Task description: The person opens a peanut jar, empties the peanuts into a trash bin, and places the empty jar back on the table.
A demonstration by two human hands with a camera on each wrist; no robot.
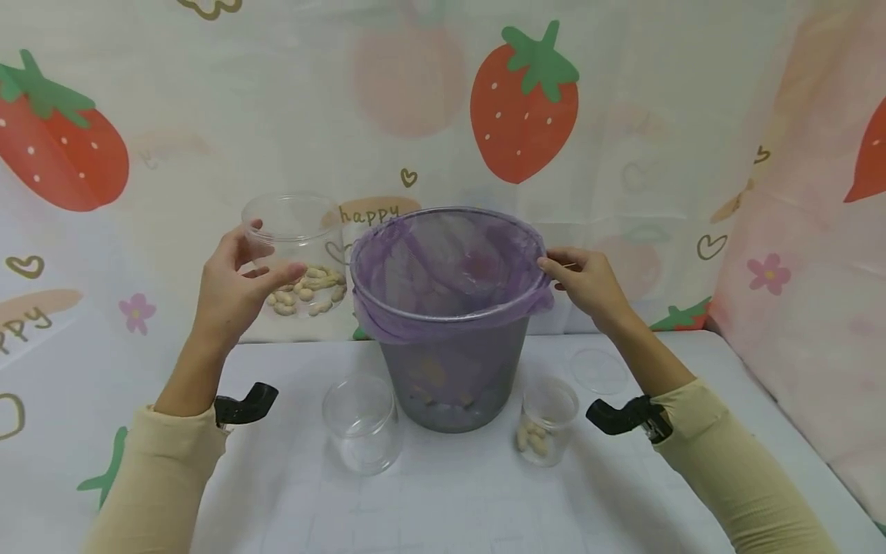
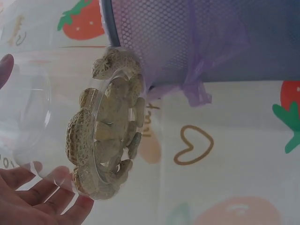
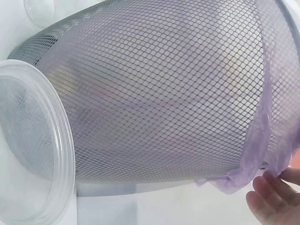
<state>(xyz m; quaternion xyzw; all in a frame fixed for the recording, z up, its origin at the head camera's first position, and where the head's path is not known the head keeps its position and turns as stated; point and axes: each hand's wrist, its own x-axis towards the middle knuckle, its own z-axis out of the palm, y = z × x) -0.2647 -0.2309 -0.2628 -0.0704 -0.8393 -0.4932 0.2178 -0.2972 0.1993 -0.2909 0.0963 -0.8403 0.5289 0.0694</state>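
My left hand (image 1: 242,288) holds a clear plastic jar (image 1: 294,250) in the air, left of the mesh trash bin (image 1: 453,369). Several unshelled peanuts (image 2: 105,136) lie at the jar's bottom. In the left wrist view, the fingers (image 2: 42,192) wrap one side of the jar. A purple trash bag (image 1: 388,327) lines the bin and folds over its rim. At the right side of that rim, my right hand (image 1: 584,281) pinches the bag's edge with thumb and fingers. The right wrist view shows the fingertips (image 3: 265,194) against the gathered bag.
In front of the bin, a clear jar (image 1: 360,427) stands on the white table (image 1: 429,508) to the left. A smaller clear cup (image 1: 547,423) with a few peanuts stands to the right. A clear round lid (image 1: 599,372) lies behind it. A strawberry-print cloth (image 1: 644,115) hangs behind.
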